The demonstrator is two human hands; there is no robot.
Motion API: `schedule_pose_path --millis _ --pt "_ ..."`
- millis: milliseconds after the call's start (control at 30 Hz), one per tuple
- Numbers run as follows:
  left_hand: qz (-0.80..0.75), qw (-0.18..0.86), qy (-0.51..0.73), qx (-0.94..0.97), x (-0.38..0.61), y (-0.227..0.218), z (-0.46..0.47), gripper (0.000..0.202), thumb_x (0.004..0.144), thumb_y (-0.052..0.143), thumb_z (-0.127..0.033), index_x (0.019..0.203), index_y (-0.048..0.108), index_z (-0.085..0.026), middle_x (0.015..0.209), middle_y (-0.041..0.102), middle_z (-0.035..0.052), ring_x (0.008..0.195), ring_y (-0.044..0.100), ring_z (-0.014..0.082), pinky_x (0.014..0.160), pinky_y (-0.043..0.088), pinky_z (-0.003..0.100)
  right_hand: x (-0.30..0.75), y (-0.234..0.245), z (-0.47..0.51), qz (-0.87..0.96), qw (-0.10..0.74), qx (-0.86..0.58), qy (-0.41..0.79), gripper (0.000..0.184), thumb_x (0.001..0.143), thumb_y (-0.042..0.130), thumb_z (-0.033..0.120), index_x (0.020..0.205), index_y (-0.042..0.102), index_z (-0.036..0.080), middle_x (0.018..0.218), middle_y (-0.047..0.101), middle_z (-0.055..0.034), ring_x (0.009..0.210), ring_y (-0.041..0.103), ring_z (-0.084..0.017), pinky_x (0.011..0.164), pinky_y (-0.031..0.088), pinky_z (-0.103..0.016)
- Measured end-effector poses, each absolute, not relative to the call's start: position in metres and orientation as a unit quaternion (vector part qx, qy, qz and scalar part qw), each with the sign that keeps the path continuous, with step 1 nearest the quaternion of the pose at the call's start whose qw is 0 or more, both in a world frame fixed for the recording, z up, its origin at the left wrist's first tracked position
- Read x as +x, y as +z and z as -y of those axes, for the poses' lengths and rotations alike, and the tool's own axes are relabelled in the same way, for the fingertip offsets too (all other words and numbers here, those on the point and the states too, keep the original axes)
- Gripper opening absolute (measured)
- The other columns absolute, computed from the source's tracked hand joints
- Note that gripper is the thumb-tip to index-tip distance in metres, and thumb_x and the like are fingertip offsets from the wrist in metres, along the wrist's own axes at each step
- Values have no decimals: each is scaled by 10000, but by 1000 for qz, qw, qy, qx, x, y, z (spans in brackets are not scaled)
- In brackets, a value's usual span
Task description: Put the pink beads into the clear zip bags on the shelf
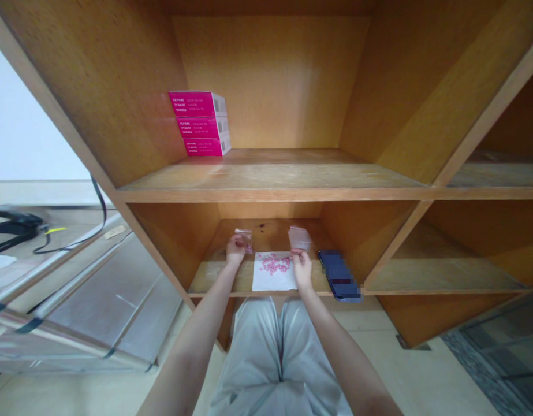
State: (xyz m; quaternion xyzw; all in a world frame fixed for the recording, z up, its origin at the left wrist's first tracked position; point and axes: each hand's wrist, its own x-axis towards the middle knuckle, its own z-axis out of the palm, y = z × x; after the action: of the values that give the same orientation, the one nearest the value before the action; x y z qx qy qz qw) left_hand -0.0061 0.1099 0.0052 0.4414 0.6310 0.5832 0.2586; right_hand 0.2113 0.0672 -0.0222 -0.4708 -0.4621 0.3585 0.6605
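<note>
My left hand (235,249) pinches a small clear plastic bag (244,240) with a little pink in it. My right hand (301,261) pinches a second clear plastic bag (299,238) by its lower edge, and this bag looks empty or nearly so. Both hands hover at the back of a sheet of white paper (272,273) lying on a low wooden shelf (231,281). On the paper sits a loose heap of small pink beads or pills (275,264). A dark phone (339,276), its surface blurred out, lies just right of my right hand.
Three stacked magenta boxes (200,123) stand on the upper shelf (270,176) at its left. Wooden dividers (398,245) flank the low compartment. Plastic-wrapped panels (105,306) lean at the left, beyond a black cable (99,211). My knees show below the shelf.
</note>
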Motion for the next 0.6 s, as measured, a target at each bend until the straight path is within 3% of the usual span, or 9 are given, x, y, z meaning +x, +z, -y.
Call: schedule_pose_path --millis 167,300,433,600 --pt "-601 241 620 443 4 7 -87 156 584 496 -97 711 546 -173 826 628 37 813 571 178 770 444 326 211 -23 -68 462 666 -470 350 181 693 456 260 801 564 162 797 601 -42 735 553 -164 728 433 -314" --pt "-565 255 645 447 15 6 -63 124 596 461 -131 640 570 -169 709 618 28 739 563 168 737 433 291 212 -24 -69 466 665 -470 347 181 694 455 257 800 567 161 801 603 -44 736 550 -164 728 434 -313" --pt "-555 268 672 411 25 0 -45 121 589 416 -130 549 518 -182 585 558 -3 607 535 135 618 421 245 211 -24 -69 464 662 -473 352 190 696 450 254 814 566 161 796 605 -44 720 550 -163 724 436 -315" --pt "-508 362 690 367 30 -7 -36 88 626 380 -188 569 445 -204 420 434 -57 375 440 114 429 369 225 211 -22 -67 461 667 -470 350 189 690 456 256 811 565 159 781 605 -41 701 550 -161 709 437 -310"
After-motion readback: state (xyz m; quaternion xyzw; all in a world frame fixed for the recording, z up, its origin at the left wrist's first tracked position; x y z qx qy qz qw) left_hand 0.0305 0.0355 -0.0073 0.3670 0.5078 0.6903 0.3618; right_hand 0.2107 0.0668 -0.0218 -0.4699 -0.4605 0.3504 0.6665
